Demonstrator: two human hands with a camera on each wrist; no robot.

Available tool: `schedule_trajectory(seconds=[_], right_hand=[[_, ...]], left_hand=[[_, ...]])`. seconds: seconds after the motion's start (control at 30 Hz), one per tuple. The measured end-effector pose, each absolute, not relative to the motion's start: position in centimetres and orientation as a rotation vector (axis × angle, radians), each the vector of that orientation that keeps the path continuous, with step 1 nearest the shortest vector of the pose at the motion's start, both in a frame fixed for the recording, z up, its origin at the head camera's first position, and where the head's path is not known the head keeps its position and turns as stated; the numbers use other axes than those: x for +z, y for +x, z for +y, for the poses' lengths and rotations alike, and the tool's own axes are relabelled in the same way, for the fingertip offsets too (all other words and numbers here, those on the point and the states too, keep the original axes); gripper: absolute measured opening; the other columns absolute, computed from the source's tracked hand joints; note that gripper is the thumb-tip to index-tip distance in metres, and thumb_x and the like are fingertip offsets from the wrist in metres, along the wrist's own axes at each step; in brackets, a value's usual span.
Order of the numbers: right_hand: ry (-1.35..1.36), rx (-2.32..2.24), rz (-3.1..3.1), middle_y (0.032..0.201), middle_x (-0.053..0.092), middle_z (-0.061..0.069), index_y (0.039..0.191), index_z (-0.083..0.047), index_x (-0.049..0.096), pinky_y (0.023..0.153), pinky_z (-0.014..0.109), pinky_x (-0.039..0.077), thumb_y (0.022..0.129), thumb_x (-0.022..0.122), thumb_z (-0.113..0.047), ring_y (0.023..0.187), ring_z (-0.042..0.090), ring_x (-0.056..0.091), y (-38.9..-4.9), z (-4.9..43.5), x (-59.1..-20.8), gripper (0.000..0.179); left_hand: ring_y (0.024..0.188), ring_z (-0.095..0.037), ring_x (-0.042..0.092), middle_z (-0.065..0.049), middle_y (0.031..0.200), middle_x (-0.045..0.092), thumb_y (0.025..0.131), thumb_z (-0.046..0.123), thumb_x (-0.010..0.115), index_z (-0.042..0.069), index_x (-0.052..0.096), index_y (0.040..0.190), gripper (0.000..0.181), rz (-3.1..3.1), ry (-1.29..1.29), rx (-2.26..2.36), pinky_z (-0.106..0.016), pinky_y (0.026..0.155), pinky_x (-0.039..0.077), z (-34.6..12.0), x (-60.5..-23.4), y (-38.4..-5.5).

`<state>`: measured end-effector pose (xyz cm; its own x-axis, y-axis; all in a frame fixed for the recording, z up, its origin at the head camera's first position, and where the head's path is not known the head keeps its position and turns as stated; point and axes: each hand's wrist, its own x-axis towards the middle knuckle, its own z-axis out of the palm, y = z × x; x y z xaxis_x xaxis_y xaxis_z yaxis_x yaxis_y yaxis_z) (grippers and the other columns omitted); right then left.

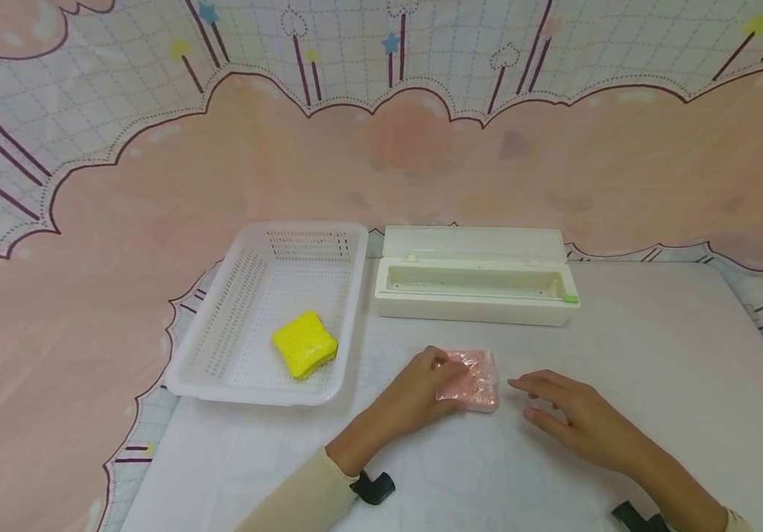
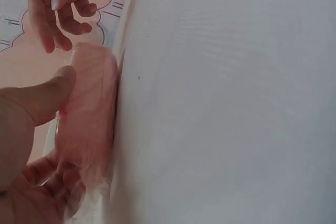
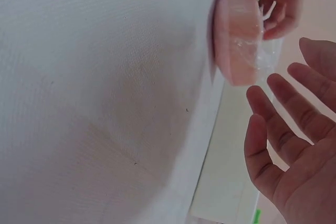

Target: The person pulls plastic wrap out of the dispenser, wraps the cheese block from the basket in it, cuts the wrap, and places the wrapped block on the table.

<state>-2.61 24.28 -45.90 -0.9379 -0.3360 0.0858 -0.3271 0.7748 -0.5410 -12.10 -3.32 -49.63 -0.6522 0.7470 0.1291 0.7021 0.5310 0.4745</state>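
Note:
A pink block in clear plastic wrap (image 1: 481,380), perhaps a sponge, lies on the white table in front of the long box. My left hand (image 1: 424,388) grips its left side, thumb at the near edge and fingers at the far one. In the left wrist view, loose wrap bunches by the fingers below the pink block (image 2: 86,108). To the right, a short gap away from the block, my right hand (image 1: 574,417) hovers with fingers spread and relaxed. Nothing is in the right hand (image 3: 304,145) in the right wrist view.
At the left stands a white perforated basket (image 1: 235,325) with a yellow sponge (image 1: 304,345) in it. A long cream box (image 1: 474,307) sits behind the pink block, its lid (image 1: 474,242) raised and a green tab at its right corner. A patterned curtain hangs behind the table.

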Motion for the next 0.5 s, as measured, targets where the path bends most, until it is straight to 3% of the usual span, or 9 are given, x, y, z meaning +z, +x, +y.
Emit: schedule_trajectory(seconds=[0.1,0.27,0.5], right_hand=[[-0.533,-0.908,2.928,0.126,0.069,-0.003,0.133,-0.020,0.067,0.084,0.033,0.060,0.096,0.072,-0.020,0.101,0.013,0.069,-2.6,24.3,-45.9,0.038],[-0.497,-0.954,2.884,0.126,0.068,-0.003,0.133,-0.021,0.066,0.079,0.028,0.059,0.097,0.071,-0.021,0.101,0.014,0.068,-2.5,24.3,-45.9,0.037],[-0.513,-1.005,2.849,0.125,0.069,-0.002,0.133,-0.020,0.066,0.076,0.024,0.057,0.099,0.069,-0.026,0.101,0.012,0.067,-2.6,24.3,-45.9,0.035]], left_hand=[[0.108,-0.012,0.060,-0.004,0.127,0.058,0.087,0.026,0.083,0.016,0.067,0.125,0.042,2.584,1.191,0.926,-0.021,0.092,0.051,-3.8,-49.9,-12.3],[0.090,-0.005,0.061,-0.002,0.129,0.063,0.081,0.010,0.086,0.010,0.075,0.112,0.033,2.469,1.085,1.149,-0.015,0.079,0.052,-4.5,-50.2,-12.6],[0.087,-0.004,0.060,-0.002,0.125,0.063,0.080,0.011,0.088,0.010,0.079,0.110,0.032,2.477,0.859,1.349,-0.017,0.077,0.054,-4.3,-50.9,-11.8]])
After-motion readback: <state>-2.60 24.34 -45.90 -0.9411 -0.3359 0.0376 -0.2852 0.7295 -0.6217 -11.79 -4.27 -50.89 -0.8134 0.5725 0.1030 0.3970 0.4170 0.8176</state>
